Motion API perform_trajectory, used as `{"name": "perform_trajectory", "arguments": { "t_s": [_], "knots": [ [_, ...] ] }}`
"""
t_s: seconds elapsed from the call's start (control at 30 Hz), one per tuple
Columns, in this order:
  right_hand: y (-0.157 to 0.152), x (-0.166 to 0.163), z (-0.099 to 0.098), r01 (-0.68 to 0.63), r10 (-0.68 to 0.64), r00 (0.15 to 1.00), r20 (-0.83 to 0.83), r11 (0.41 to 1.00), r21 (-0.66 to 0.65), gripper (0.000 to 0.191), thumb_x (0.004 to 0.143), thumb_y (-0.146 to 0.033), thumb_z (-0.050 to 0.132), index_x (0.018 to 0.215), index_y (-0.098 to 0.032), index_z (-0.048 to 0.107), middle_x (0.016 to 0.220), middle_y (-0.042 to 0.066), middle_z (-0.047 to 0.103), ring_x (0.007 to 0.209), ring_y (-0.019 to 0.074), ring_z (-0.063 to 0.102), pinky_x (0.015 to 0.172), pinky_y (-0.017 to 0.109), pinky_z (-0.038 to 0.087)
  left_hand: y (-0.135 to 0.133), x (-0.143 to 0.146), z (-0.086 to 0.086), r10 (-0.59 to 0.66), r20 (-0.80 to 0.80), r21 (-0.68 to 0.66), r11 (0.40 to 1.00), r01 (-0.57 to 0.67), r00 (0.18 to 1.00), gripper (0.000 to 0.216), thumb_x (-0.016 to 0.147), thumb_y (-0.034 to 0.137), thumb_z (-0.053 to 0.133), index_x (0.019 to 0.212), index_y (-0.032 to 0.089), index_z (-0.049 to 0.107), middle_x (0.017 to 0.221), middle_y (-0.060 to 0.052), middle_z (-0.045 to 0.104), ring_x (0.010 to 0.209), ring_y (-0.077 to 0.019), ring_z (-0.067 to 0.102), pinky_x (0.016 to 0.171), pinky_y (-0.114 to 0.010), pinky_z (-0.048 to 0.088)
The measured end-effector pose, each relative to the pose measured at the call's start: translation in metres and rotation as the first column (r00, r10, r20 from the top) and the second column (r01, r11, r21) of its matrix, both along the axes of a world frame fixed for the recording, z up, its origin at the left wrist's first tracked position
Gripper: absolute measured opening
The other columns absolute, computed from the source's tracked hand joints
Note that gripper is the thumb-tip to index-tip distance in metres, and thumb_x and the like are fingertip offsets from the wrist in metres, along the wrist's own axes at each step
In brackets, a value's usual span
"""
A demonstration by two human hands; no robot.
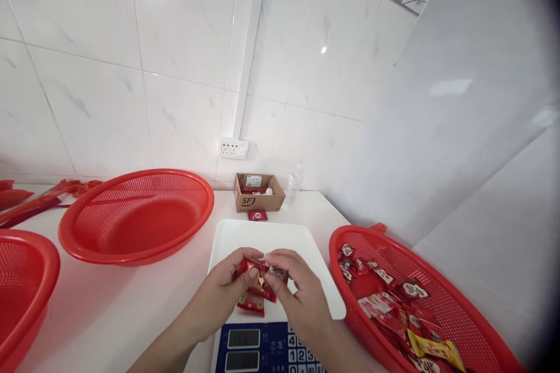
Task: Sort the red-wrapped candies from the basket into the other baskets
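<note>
My left hand (223, 291) and my right hand (297, 288) meet over the white pan of a digital scale (275, 239). Both are closed on a small bunch of red candy packets (257, 285), fingers pinched round them just above the pan. One or two of the packets hang down to the pan's front edge. The scale's blue keypad and displays (262, 349) lie right below my wrists.
A red mesh basket (441, 297) with several wrapped candies stands at the right. An empty red basket (135, 215) sits at the back left, another (21, 280) at the far left. A small cardboard box (258, 192), a red packet (258, 215) and a clear bottle (292, 183) stand by the tiled wall.
</note>
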State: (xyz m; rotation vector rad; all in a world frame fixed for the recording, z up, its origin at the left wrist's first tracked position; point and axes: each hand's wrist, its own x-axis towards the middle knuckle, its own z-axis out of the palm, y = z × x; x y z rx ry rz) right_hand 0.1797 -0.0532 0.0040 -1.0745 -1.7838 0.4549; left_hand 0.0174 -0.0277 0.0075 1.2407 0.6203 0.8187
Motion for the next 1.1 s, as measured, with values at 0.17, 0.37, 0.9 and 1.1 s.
{"name": "perform_trajectory", "arguments": {
  "t_s": [0.17, 0.37, 0.9, 1.1],
  "knots": [
    [0.007, 0.018, -0.004, 0.212, -0.258, 0.948, -0.187, 0.949, -0.235, 0.027, 0.081, -0.041, 0.06, 0.102, -0.024, 0.063, 0.104, 0.006, 0.064, 0.091, 0.0205, 0.061, 0.08, 0.036, 0.052, 0.006, -0.004, -0.002, 0.243, 0.012, -0.017, 0.97, -0.243, 0.97, 0.036, 0.082, 0.045, 0.058, 0.108, 0.02, 0.053, 0.096, -0.003, 0.062, 0.09, -0.0187, 0.063, 0.084, -0.036, 0.054],
    [0.012, 0.038, -0.019, 0.198, -0.362, 0.86, -0.359, 0.886, -0.42, 0.049, 0.077, -0.05, 0.062, 0.118, -0.025, 0.053, 0.118, 0.008, 0.058, 0.091, 0.0194, 0.061, 0.08, 0.037, 0.051, 0.01, -0.007, -0.005, 0.311, 0.139, -0.06, 0.95, -0.305, 0.94, 0.045, 0.081, 0.037, 0.061, 0.121, 0.023, 0.045, 0.107, -0.004, 0.063, 0.103, -0.0198, 0.061, 0.097, -0.04, 0.047],
    [0.011, 0.041, -0.031, 0.314, -0.424, 0.885, -0.191, 0.848, -0.428, 0.05, 0.08, -0.043, 0.057, 0.126, -0.025, 0.049, 0.125, 0.008, 0.053, 0.107, 0.0238, 0.057, 0.09, 0.043, 0.049, 0.01, -0.007, -0.005, 0.313, -0.162, 0.137, 0.946, -0.293, 0.936, 0.047, 0.083, 0.037, 0.056, 0.126, 0.024, 0.043, 0.091, -0.001, 0.064, 0.089, -0.0198, 0.063, 0.08, -0.035, 0.052],
    [0.001, 0.055, -0.038, 0.397, -0.361, 0.915, 0.18, 0.884, -0.247, 0.05, 0.086, -0.038, 0.048, 0.133, -0.022, 0.042, 0.141, 0.011, 0.042, 0.131, 0.0249, 0.038, 0.106, 0.047, 0.035, 0.013, -0.003, -0.008, 0.378, -0.449, 0.373, 0.903, -0.214, 0.81, 0.038, 0.088, 0.03, 0.046, 0.126, 0.026, 0.045, 0.106, -0.003, 0.064, 0.093, -0.02, 0.062, 0.079, -0.033, 0.05]
  ]
}}
